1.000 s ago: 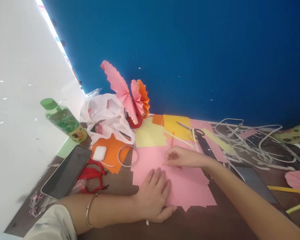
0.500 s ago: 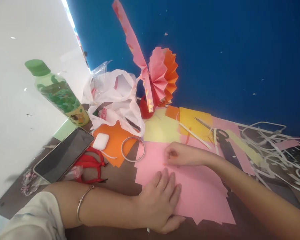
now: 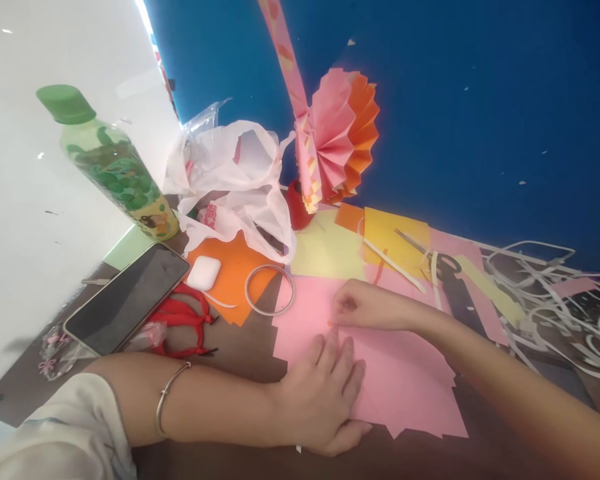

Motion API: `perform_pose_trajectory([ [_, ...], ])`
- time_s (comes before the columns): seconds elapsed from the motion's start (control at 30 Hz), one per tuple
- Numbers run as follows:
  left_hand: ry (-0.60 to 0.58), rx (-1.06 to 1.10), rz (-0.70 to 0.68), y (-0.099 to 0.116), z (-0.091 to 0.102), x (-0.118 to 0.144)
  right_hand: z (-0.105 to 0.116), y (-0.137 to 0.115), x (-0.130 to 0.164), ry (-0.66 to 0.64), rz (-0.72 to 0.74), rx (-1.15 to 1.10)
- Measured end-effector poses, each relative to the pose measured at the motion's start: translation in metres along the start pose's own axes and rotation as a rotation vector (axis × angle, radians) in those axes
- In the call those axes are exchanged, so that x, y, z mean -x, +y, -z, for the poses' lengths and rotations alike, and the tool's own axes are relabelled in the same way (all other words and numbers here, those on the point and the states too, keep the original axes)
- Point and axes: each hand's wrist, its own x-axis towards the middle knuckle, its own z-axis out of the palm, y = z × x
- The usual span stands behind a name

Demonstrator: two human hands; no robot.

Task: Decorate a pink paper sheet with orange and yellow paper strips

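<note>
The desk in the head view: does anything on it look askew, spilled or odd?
The white strands on the right stand out: a loose, looping tangle, unlike the flat yellow sheet nearby. The pink paper under the left hand has a notched lower edge; whether damaged or cut that way, I cannot tell. No spill shows.

Hazy light, apparently slight blur

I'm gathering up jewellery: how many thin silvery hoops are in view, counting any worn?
2: a worn hoop around the left forearm, and a loose hoop overlapping the orange paper and pink paper. Others could be hidden under the plastic bag.
</note>
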Motion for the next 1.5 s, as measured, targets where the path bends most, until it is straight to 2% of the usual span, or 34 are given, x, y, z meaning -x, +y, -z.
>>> perform_pose_trajectory([
  [0.37, 0.015, -0.017, 0.003, 0.000, 0.000, 0.000, -0.002, -0.001, 0.000, 0.045, -0.008, 0.004],
  [0.97, 0.003, -0.030, 0.015, -0.003, 0.006, 0.000, -0.002, -0.009, 0.003, 0.037, -0.071, 0.059],
  [1.2, -0.063, -0.092, -0.099, -0.009, 0.010, -0.005, -0.005, -0.003, 0.001, 0.046, -0.062, 0.075],
  [1.5, -0.006, -0.165, -0.144, -0.014, 0.013, -0.007, 0.002, -0.014, 0.010, -0.004, -0.089, 0.101],
])
